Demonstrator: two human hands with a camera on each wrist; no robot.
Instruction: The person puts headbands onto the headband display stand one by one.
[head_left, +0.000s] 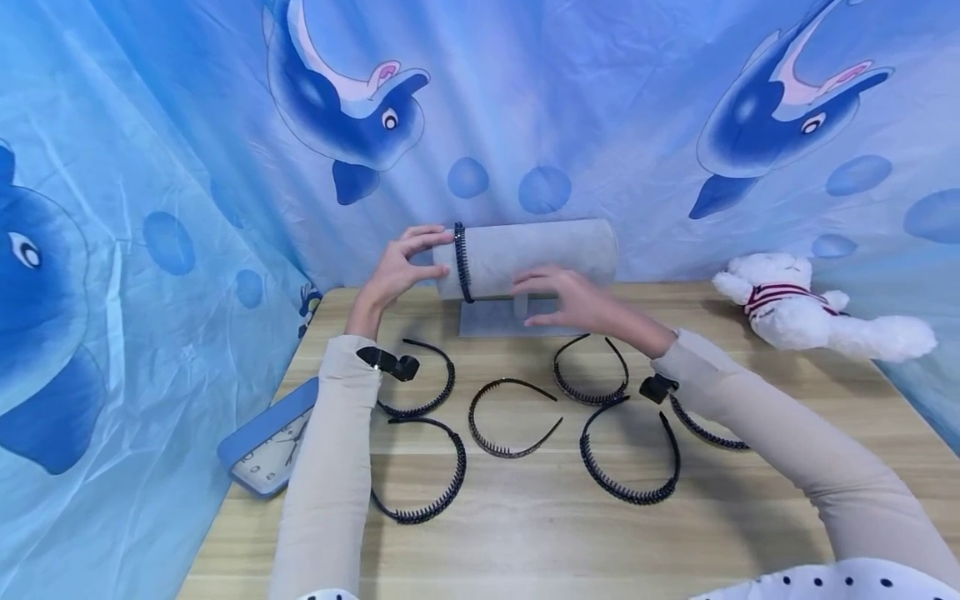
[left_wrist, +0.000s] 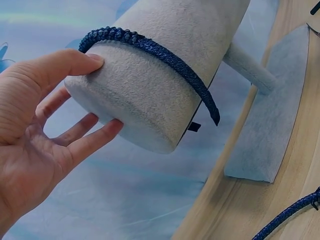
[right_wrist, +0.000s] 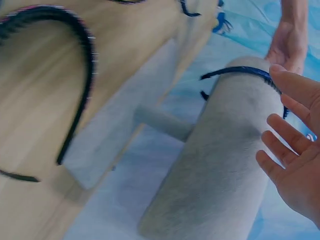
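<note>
A grey plush headband stand (head_left: 547,248) lies at the table's back, its thick roll held up by a short post over a flat base (head_left: 487,318). Around the roll's left end sits a dark blue toothed headband (head_left: 462,265), its tips reaching below the roll in the left wrist view. My left hand (head_left: 395,268) holds that end, the thumb (left_wrist: 82,62) pressed beside the headband and fingertips at the end face. Blurred in the head view, my right hand (head_left: 570,300) is in front of the roll's middle, fingers spread and holding nothing.
Several dark headbands lie on the wooden table, including one in the middle (head_left: 504,452) and one at right (head_left: 633,498). A blue clock (head_left: 262,442) stands by the left forearm. A white plush bear (head_left: 795,308) lies at back right, before the dolphin-print curtain (head_left: 600,100).
</note>
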